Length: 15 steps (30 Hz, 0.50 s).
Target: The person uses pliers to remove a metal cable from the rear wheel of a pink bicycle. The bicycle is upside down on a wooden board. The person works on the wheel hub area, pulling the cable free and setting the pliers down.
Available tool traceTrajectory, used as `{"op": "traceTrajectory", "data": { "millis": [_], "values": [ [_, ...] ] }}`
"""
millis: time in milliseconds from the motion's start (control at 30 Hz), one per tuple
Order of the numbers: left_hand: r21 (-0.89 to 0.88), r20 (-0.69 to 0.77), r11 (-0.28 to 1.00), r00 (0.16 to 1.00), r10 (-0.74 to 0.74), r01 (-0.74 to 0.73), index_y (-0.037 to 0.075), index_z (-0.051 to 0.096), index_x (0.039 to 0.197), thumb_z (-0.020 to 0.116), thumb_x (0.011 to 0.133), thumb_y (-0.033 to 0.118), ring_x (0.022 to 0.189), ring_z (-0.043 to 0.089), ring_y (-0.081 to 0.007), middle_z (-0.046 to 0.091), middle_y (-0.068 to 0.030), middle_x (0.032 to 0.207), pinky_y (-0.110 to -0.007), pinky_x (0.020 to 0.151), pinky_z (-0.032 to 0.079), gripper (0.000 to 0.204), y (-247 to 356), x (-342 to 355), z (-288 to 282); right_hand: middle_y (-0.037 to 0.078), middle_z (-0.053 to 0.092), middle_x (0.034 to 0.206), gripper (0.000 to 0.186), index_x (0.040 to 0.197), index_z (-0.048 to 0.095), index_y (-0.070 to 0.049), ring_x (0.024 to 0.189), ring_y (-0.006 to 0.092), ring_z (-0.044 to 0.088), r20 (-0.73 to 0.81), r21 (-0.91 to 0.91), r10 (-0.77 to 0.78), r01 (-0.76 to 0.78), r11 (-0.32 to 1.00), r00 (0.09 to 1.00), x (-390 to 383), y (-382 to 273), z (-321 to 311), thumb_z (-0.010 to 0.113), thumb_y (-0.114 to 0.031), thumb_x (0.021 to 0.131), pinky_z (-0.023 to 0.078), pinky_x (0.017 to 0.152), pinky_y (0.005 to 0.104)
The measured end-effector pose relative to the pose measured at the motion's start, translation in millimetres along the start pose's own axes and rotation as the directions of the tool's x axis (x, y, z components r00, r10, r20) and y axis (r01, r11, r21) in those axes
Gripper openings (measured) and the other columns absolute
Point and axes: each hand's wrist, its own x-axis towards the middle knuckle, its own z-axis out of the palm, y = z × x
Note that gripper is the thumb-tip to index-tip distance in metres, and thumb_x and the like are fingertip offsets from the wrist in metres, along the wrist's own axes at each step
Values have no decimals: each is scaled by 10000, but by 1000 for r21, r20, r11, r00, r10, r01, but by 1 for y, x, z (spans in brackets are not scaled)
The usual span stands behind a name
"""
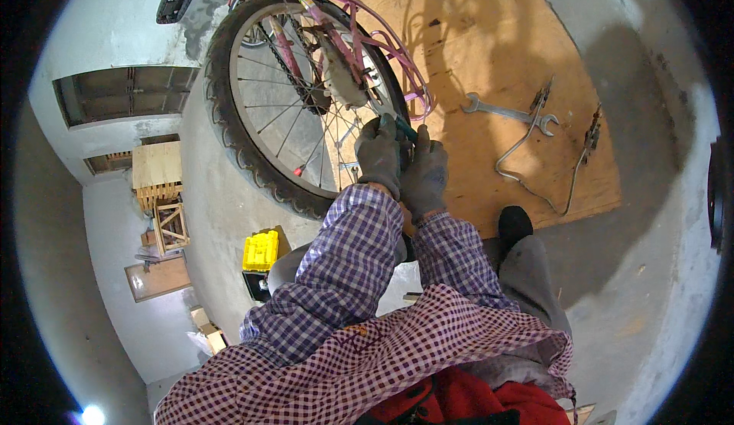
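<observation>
Both my gloved hands are close together at the rear of a pink bicycle (307, 8). My left hand (378, 153) is closed around the dark green handle of what look like pliers (405, 127). My right hand (425, 172) is just beside it, closed on the handle's near end. The tool's metal head points toward the lower frame beside the wheel hub, and its jaws are hard to make out. A black-tyred spoked wheel (222, 115) stands left of my hands, with a red piece (299, 171) on one spoke.
On the wooden board (489, 172) to the right lie a large open-ended wrench (505, 111) and a brake cable with metal arms (514, 176). A yellow case (261, 251) with a black part sits on the floor at left. Wooden crates (158, 166) stand farther left.
</observation>
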Motion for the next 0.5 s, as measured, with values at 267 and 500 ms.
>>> {"op": "traceTrajectory", "data": {
  "millis": [267, 500],
  "values": [
    [-118, 26, 991, 998, 59, -56, 11, 671, 1102, 594, 1066, 314, 594, 602, -149, 659, -50, 758, -321, 507, 472, 315, 0, -8, 6, 232, 657, 936, 631, 1361, 534, -81, 879, 425, 648, -31, 159, -99, 103, 982, 995, 7, 7, -16, 802, -320, 842, 510, 700, 538],
    [-193, -2, 980, 999, 54, -54, 16, 677, 1101, 637, 1055, 263, 605, 615, -150, 674, -54, 775, -316, 522, 487, 254, -5, -13, 4, 219, 660, 952, 634, 1361, 568, -69, 908, 422, 646, -34, 206, -76, 82, 975, 997, 5, 1, -23, 803, -217, 791, 519, 731, 536]
  ]
}}
